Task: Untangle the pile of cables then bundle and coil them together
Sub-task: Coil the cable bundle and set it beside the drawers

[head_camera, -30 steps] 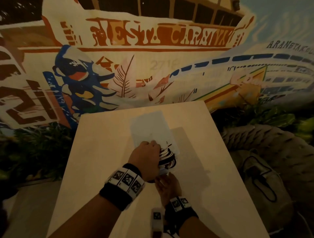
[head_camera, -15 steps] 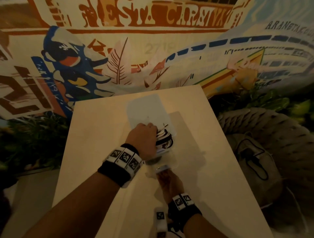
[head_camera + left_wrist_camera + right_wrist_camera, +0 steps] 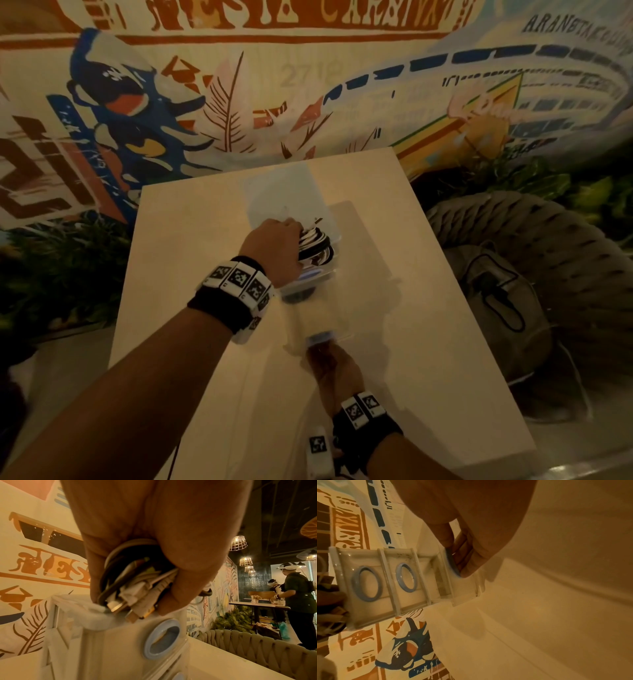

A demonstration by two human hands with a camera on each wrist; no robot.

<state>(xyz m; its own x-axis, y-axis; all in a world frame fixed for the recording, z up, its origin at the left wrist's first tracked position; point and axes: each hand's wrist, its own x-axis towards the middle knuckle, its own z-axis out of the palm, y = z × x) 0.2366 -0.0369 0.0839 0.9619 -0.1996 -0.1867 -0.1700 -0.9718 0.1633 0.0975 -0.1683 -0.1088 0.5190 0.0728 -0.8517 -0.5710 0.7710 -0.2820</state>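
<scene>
Cables [image 3: 137, 585] sit coiled in my left hand [image 3: 274, 250], fingers clamped round them over the clear organiser [image 3: 385, 582] on the worktop [image 3: 428, 325] — my right hand [image 3: 334, 368] pinches its near end; I'd lower slowly, plugs tucked in

A pale tabletop [image 3: 212, 240] is seen against a painted mural wall [image 3: 239, 85], on which orange lettering, a blue figure and a white ship are shown. Green foliage [image 3: 61, 267] is noted at the wall's foot on both sides. A woven rope seat [image 3: 534, 246] stands beside the table, with a grey bag [image 3: 496, 301] lying on it. Wire-cage pendant lamps [image 3: 238, 543] are lit in the background. A person in a dark shirt [image 3: 298, 595] stands at a distant table.
</scene>
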